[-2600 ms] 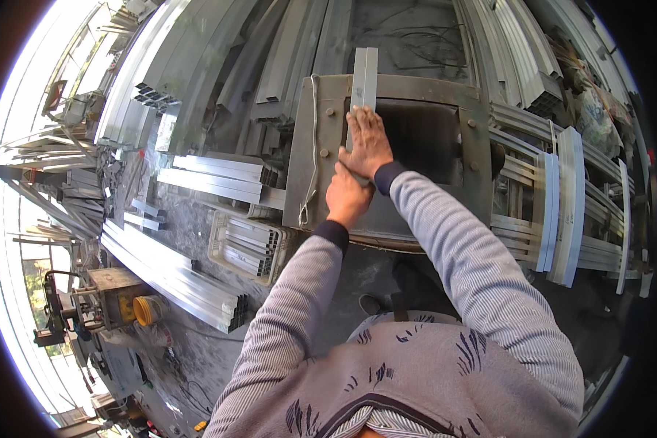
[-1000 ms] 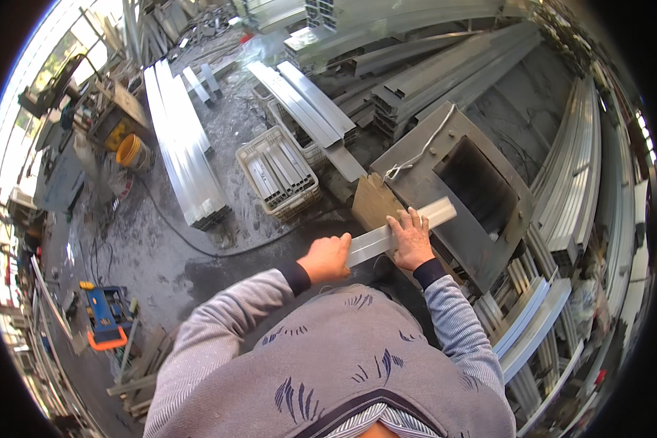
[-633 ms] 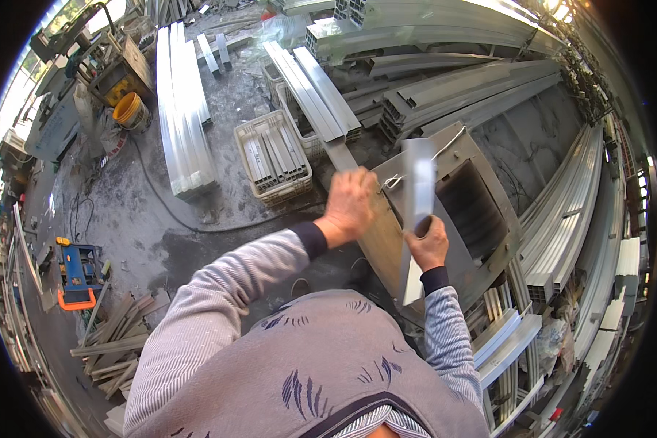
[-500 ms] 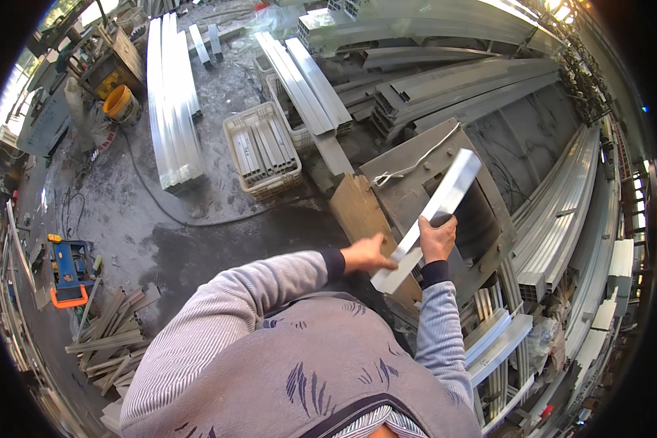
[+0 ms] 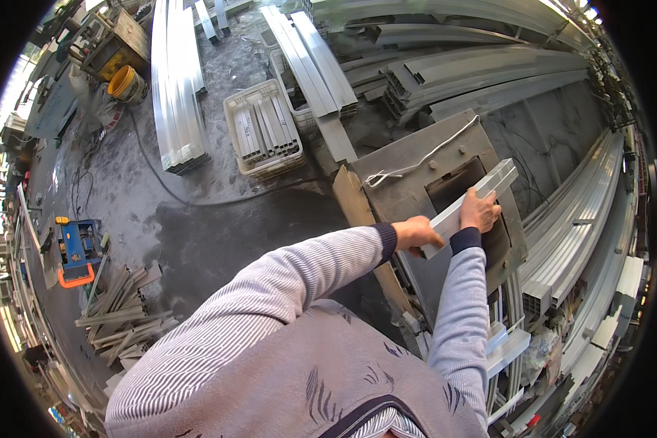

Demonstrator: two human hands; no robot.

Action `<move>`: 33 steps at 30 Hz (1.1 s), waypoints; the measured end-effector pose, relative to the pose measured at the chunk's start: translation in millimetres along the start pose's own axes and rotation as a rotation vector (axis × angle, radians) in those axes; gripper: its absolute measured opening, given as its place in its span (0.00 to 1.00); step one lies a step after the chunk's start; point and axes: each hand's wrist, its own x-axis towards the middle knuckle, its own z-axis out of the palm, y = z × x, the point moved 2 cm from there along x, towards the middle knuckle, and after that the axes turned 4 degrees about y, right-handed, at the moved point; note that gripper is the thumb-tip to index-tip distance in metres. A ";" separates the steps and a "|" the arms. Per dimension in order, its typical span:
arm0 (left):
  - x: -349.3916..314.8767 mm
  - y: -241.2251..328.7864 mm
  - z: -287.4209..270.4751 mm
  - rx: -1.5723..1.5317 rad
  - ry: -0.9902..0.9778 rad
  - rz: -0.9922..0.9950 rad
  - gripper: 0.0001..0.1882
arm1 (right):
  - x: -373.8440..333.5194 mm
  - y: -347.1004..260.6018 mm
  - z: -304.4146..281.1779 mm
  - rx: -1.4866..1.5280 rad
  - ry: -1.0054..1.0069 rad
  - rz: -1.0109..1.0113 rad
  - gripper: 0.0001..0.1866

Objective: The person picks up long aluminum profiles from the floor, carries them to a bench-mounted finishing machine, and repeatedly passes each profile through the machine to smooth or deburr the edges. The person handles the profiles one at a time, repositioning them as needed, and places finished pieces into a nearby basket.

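1. Head view, hands: your left hand (image 5: 419,235) grips the near end of a short silver aluminium channel piece (image 5: 469,208), fingers wrapped round it; your right hand (image 5: 479,212) holds it farther along, fingers curled over its upper edge.
2. Head view, the piece: it slants up and to the right, held just above the dark rectangular opening (image 5: 452,186) in a grey steel machine top (image 5: 409,186).
3. Head view, on the machine: a thin white cord (image 5: 423,157) lies across the top, and a brown wooden board (image 5: 358,219) leans at its left edge.
4. Head view, surroundings: a white plastic crate of cut profiles (image 5: 263,131) sits on the concrete floor (image 5: 197,212), beside long bundled aluminium profiles (image 5: 175,80). More long profiles (image 5: 577,219) are stacked on your right.
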 end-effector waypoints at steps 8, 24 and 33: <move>-35.9 -30.2 -22.8 -0.074 -0.042 0.068 0.26 | -36.0 -15.5 -0.6 -0.020 -0.012 -0.061 0.37; -171.1 -161.4 -63.6 -0.064 -0.109 -0.004 0.25 | -234.3 -28.1 -16.2 0.155 -0.028 -0.149 0.44; -182.4 -191.7 -64.1 -0.030 0.012 -0.017 0.25 | -265.5 -8.2 -9.0 0.138 -0.053 -0.158 0.46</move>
